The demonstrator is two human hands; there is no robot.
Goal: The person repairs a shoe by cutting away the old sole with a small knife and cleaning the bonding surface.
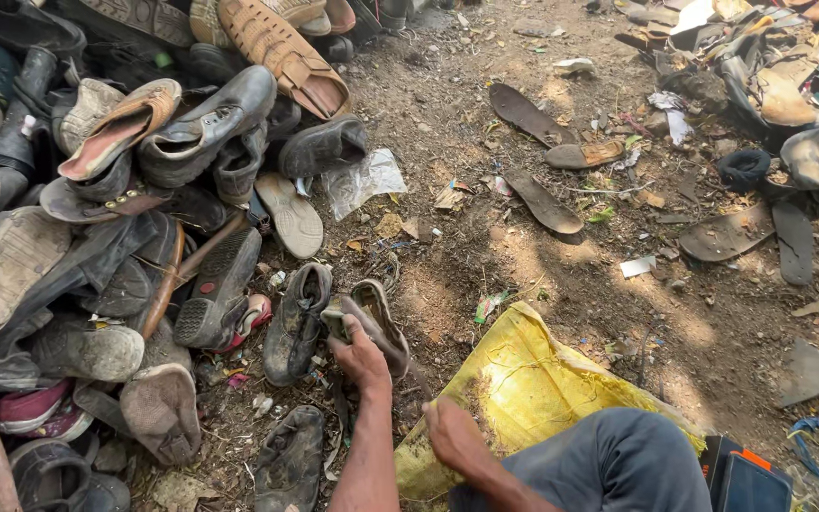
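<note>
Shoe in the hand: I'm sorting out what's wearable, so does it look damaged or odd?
Yes. The shoe gripped by the left hand is dirt-caked, crumpled and gaping open, lying on bare soil beside the shoe pile. Loose soles lie scattered apart on the ground. The right hand rests on a yellow sack.

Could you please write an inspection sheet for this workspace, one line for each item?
Surface: bare dirt ground, dusty, with small litter.
Job's things: worn shoe held at its end by the left hand; yellow sack on the ground under the right hand.
Clutter: big pile of old shoes at the left; loose soles and a plastic bag further out; second scrap heap at top right.
Hands: left grips the shoe; right rests on the sack, holds nothing.
Cables: nothing seen.
Surroundings: the person's knee in grey trousers; no other people seen.
</note>
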